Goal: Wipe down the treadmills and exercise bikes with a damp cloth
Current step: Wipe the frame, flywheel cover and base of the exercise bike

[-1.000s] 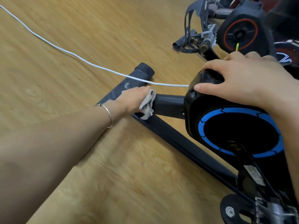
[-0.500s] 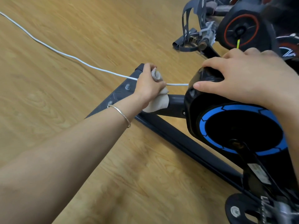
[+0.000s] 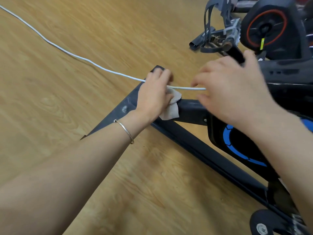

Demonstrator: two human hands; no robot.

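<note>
A black exercise bike with a blue-ringed flywheel cover [image 3: 237,143] stands on the wood floor. Its base crossbar [image 3: 122,109] runs from the lower left up to an end cap at the far end. My left hand [image 3: 154,95] grips a grey-white cloth [image 3: 171,107] and presses it on the bar where the crossbar meets the frame tube [image 3: 191,109]. My right hand [image 3: 232,89] hovers blurred over the flywheel housing with its fingers spread, the fingertips close to the white cable [image 3: 71,55]. Whether they touch the cable I cannot tell.
The white cable runs from the top left across the floor and over the bar. A second bike with a red-ringed wheel [image 3: 267,28] and a strapped pedal [image 3: 220,39] stands at the top right. A transport wheel [image 3: 262,226] sits at the bottom right.
My right hand has lifted off the flywheel housing and moved left toward the cable. My left hand with the cloth has slid along the bar toward its far end.
</note>
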